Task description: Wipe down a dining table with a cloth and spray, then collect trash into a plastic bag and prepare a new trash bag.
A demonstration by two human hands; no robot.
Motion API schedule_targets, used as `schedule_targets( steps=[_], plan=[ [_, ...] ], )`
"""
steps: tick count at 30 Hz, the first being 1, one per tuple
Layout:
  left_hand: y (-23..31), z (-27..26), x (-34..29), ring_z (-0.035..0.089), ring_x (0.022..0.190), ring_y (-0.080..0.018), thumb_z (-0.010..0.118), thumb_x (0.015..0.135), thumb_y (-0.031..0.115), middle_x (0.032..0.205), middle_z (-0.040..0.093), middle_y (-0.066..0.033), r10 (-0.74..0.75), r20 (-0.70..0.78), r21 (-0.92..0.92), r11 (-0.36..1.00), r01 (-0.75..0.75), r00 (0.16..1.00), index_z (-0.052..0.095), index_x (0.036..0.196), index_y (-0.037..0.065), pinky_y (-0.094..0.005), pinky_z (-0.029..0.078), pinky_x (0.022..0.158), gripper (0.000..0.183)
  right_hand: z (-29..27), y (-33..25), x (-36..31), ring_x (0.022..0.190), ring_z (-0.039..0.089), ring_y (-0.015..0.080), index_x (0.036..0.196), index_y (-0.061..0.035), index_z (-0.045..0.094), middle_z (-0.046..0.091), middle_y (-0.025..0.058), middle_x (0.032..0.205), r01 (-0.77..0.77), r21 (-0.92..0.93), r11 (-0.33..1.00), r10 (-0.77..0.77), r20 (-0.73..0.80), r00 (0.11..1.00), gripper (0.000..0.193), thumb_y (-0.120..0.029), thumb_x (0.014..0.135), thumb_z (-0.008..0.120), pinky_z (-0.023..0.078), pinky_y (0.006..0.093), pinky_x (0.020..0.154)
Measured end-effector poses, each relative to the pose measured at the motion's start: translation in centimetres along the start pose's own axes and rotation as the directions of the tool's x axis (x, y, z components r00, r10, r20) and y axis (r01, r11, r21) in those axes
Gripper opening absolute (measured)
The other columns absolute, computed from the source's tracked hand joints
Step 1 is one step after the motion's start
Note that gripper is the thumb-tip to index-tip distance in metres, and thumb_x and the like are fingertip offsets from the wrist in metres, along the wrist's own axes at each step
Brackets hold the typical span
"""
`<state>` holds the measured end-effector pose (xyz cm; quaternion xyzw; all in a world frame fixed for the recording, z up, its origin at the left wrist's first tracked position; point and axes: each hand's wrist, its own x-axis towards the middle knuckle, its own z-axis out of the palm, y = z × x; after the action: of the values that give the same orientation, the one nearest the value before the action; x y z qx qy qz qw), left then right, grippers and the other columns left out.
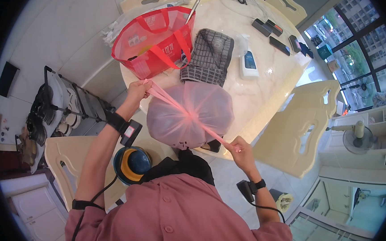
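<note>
A full, translucent pink plastic bag [166, 123] bulges in front of me at the near edge of the table. Its gathered top is drawn out to both sides in two twisted ends that meet at its middle. My left hand [139, 91] is closed on one end, up and to the left. Down to the right, my right hand [241, 151] pinches the other end. Both ends look taut. What fills the bag cannot be made out. Just beyond it lies a folded dark grey checked cloth [211, 54].
A red tote bag [153, 41] stands on the marble table [272, 81] at the left. A white bottle [249, 65] and a black phone [279, 46] lie to the right. Cream chairs [295, 127] surround the table. Nested buckets [120, 164] are below left, beside a shoe rack [64, 107].
</note>
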<state>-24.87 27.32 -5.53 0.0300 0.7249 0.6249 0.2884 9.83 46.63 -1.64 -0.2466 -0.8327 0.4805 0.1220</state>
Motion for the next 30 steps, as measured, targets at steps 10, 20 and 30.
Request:
schedule_targets(
  steps=[10,20,30],
  plan=[
    [11.8,7.6,-14.1,0.058,0.076,-0.0182,0.058,0.08,0.015,0.083,0.063,-0.0122,0.443,0.767,0.002,0.722,-0.692,0.464,0.063,0.092,0.002,-0.0283,0.043,0.07,0.019,-1.3,-14.7,7.0,0.067,0.052,0.0086,0.082,-0.0005,0.056,0.057,0.0024,0.074,0.293,0.295,0.909,-0.32,0.048,0.946,0.014,-0.007,0.075,0.066,0.042,0.0218,0.063],
    [9.8,6.9,-14.9,0.057,0.069,-0.0238,0.053,0.082,0.013,0.072,0.058,-0.0114,0.5,0.662,0.015,0.736,-0.677,0.559,0.061,0.082,0.001,-0.0326,0.043,0.063,0.014,5.0,-6.2,9.9,0.099,0.053,0.024,0.107,-0.0049,0.054,0.055,0.0102,0.107,0.769,-0.121,0.628,-0.676,0.404,0.616,0.046,-0.015,0.067,0.073,0.041,0.0338,0.086],
    [8.7,-2.8,-4.2,0.055,0.094,-0.0309,0.066,0.069,0.01,0.119,0.044,-0.0157,0.658,0.352,0.391,0.543,-0.743,0.666,0.043,0.12,0.004,-0.0359,0.047,0.079,0.056,-6.3,-12.0,15.9,0.086,0.052,0.0141,0.102,-0.0011,0.055,0.057,0.0054,0.096,0.229,0.262,0.937,-0.227,-0.04,0.973,0.02,-0.006,0.082,0.054,0.042,0.0265,0.078]
  ],
)
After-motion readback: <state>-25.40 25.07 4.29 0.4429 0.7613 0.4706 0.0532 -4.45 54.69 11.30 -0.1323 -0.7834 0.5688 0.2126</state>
